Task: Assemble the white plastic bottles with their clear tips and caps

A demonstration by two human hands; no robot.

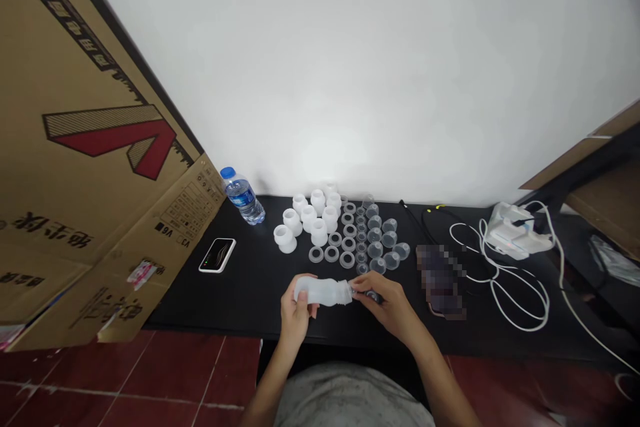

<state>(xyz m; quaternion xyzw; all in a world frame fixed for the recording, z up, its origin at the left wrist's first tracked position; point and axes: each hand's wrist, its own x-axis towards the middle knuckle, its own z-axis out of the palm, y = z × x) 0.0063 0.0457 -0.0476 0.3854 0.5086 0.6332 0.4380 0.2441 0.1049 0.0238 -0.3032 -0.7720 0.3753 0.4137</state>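
Observation:
My left hand grips the base of a small white plastic bottle, held sideways over the near edge of the black table. At the bottle's neck my right hand pinches a small clear part, too small to name. Beyond them lie several white bottles, white rings and clear caps in rows.
A water bottle lies at the back left, a white phone nearer. A large cardboard box leans at the left. A blurred dark object, white cables and a power strip sit at the right.

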